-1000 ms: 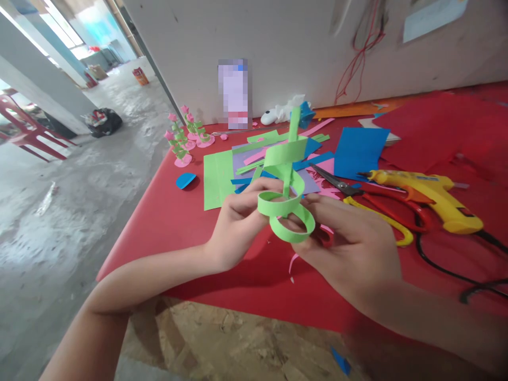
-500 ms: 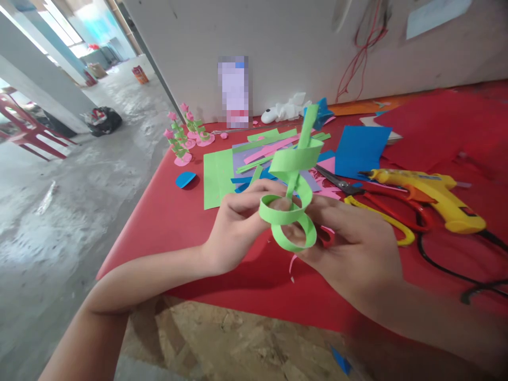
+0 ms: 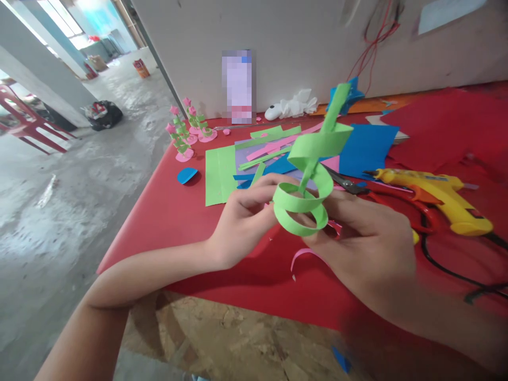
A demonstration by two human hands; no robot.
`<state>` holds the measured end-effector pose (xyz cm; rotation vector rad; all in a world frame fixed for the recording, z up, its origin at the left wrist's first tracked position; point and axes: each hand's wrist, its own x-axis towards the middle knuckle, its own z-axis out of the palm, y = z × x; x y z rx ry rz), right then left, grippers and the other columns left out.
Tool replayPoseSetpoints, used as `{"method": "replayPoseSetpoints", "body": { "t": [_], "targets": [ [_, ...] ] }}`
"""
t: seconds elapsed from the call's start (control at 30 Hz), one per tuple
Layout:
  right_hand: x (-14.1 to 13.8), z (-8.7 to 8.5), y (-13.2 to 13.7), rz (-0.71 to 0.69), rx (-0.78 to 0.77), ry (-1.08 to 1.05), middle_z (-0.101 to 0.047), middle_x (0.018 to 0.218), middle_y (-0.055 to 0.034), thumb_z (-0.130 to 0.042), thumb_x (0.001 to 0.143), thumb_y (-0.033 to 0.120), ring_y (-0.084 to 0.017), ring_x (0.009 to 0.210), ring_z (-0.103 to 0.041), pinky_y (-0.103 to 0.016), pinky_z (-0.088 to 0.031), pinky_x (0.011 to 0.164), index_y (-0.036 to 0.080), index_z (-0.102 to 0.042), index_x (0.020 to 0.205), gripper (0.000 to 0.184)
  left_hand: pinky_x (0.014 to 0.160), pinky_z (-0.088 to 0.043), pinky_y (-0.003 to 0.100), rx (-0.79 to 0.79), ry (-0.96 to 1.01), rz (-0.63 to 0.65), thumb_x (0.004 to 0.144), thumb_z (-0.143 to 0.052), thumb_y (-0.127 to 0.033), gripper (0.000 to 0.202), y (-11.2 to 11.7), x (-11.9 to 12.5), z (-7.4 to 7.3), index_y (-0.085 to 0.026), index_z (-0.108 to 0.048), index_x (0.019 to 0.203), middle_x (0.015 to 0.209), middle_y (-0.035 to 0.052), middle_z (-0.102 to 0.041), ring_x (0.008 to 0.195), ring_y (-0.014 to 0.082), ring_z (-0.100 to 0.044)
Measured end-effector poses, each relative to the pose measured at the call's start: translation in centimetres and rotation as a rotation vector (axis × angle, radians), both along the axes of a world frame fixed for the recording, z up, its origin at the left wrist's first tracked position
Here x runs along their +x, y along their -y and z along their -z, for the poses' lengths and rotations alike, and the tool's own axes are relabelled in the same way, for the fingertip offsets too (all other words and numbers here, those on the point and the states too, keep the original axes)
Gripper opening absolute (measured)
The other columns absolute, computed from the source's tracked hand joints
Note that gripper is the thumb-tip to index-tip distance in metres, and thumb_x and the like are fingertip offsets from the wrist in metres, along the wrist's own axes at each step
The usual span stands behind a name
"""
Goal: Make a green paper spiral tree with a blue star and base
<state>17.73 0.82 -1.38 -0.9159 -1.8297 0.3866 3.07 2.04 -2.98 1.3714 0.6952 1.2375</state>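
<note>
Between my hands stands a paper flower [image 3: 321,145], its green strip looped along a green stem and topped by a blue star-shaped bloom [image 3: 351,97]. My left hand [image 3: 248,219] is closed at the left side of the lower loops, its fingertips partly behind the paper. Closed on the loops from the right is my right hand [image 3: 365,238], with several fingers hidden behind them. The flower leans to the right, away from me. A curled pink paper strip [image 3: 305,252] lies below it on the red table cover [image 3: 159,227].
Small pink-and-green paper flowers [image 3: 184,132] stand at the back left, near a blue paper disc [image 3: 187,175]. Paper strips and sheets [image 3: 220,174] lie behind my hands. Scissors [image 3: 345,182] and a yellow glue gun [image 3: 440,193] with a black cord are at the right.
The paper flower has shifted right in the view and tilts further right, my right hand moving with it. More of the pink strip shows below. Both hands stay closed at the loops.
</note>
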Motion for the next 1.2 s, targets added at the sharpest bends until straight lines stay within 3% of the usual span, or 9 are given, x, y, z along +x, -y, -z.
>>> {"method": "replayPoseSetpoints", "body": {
  "t": [0.2, 0.4, 0.57, 0.67, 0.77, 0.9, 1.0, 1.1, 1.2],
  "targets": [
    [-0.1, 0.1, 0.0, -0.084, -0.165, -0.093, -0.042, 0.051, 0.0054, -0.053, 0.071, 0.004, -0.001, 0.044, -0.036, -0.016, -0.027, 0.041, 0.017, -0.050, 0.057, 0.019, 0.080, -0.052, 0.027, -0.012, -0.032, -0.010, 0.080, -0.064, -0.040, 0.022, 0.0, -0.1, -0.3, -0.023, -0.074, 0.069, 0.087, 0.0025, -0.064, 0.083, 0.0123, -0.058],
    [0.1, 0.5, -0.4, -0.166, -0.466, -0.292, -0.054, 0.058, 0.0031, -0.060, 0.074, 0.019, -0.006, 0.056, -0.049, -0.018, -0.041, 0.052, 0.020, -0.057, 0.058, 0.016, 0.090, -0.051, 0.031, -0.033, -0.008, 0.016, 0.082, -0.061, -0.044, 0.023, -0.2, 0.0, -0.2, -0.024, -0.073, 0.082, 0.099, 0.0021, -0.068, 0.096, 0.0153, -0.060],
    [0.1, 0.8, -1.3, -0.362, -0.781, -0.490, -0.067, 0.077, 0.0009, -0.070, 0.070, 0.035, -0.011, 0.075, -0.062, -0.024, -0.053, 0.067, 0.025, -0.069, 0.074, 0.011, 0.088, -0.052, 0.033, -0.127, 0.049, 0.119, 0.078, -0.065, -0.047, 0.028, -0.7, 0.0, -0.8, -0.023, -0.072, 0.089, 0.088, 0.0029, -0.069, 0.094, 0.0176, -0.063],
    [0.2, 0.9, -1.7, -0.318, -0.754, -0.515, -0.067, 0.078, 0.0009, -0.075, 0.064, 0.035, -0.010, 0.076, -0.062, -0.023, -0.053, 0.069, 0.024, -0.070, 0.071, 0.013, 0.095, -0.050, 0.035, -0.144, 0.072, 0.185, 0.076, -0.065, -0.053, 0.034, -1.1, 0.2, -1.1, -0.023, -0.072, 0.089, 0.091, 0.0039, -0.070, 0.105, 0.0212, -0.062],
    [0.4, 1.0, -2.1, -0.243, -0.695, -0.537, -0.065, 0.071, 0.0025, -0.079, 0.060, 0.032, -0.007, 0.070, -0.058, -0.020, -0.051, 0.065, 0.025, -0.069, 0.066, 0.014, 0.103, -0.045, 0.036, -0.191, 0.135, 0.181, 0.076, -0.065, -0.046, 0.028, -1.5, 0.5, -0.8, -0.024, -0.070, 0.093, 0.103, 0.0026, -0.070, 0.115, 0.0217, -0.058],
    [0.5, 1.5, -2.6, -0.183, -0.664, -0.588, -0.063, 0.071, 0.0034, -0.080, 0.059, 0.028, -0.004, 0.065, -0.054, -0.015, -0.047, 0.059, 0.025, -0.071, 0.068, 0.013, 0.107, -0.041, 0.039, -0.296, 0.153, 0.045, 0.076, -0.060, -0.025, 0.024, -2.4, 0.4, 0.4, -0.022, -0.068, 0.098, 0.109, 0.0021, -0.069, 0.114, 0.0195, -0.059],
    [0.4, 2.0, -3.0, -0.132, -0.692, -0.586, -0.061, 0.069, 0.0021, -0.079, 0.061, 0.035, -0.003, 0.060, -0.049, -0.014, -0.040, 0.049, 0.023, -0.071, 0.071, 0.017, 0.103, -0.043, 0.037, -0.277, 0.177, -0.086, 0.065, -0.056, -0.009, 0.033, -3.4, -0.1, 1.2, -0.022, -0.070, 0.092, 0.103, -0.0001, -0.071, 0.107, 0.0173, -0.061],
    [0.4, 2.3, -3.2, -0.089, -0.737, -0.582, -0.060, 0.069, 0.0011, -0.079, 0.061, 0.041, -0.003, 0.057, -0.046, -0.014, -0.032, 0.043, 0.023, -0.072, 0.073, 0.023, 0.099, -0.046, 0.034, -0.199, 0.195, -0.173, 0.067, -0.056, -0.012, 0.027, -4.0, -0.4, 1.3, -0.023, -0.072, 0.086, 0.093, -0.0020, -0.072, 0.099, 0.0140, -0.063],
    [0.4, 2.4, -3.3, -0.092, -0.718, -0.604, -0.061, 0.072, 0.0014, -0.080, 0.060, 0.036, -0.004, 0.063, -0.051, -0.014, -0.038, 0.049, 0.023, -0.071, 0.070, 0.019, 0.096, -0.047, 0.032, -0.171, 0.203, -0.180, 0.075, -0.061, -0.025, 0.015, -3.9, -0.3, 1.0, -0.023, -0.072, 0.085, 0.090, -0.0016, -0.072, 0.094, 0.0130, -0.064]
  ]
}}
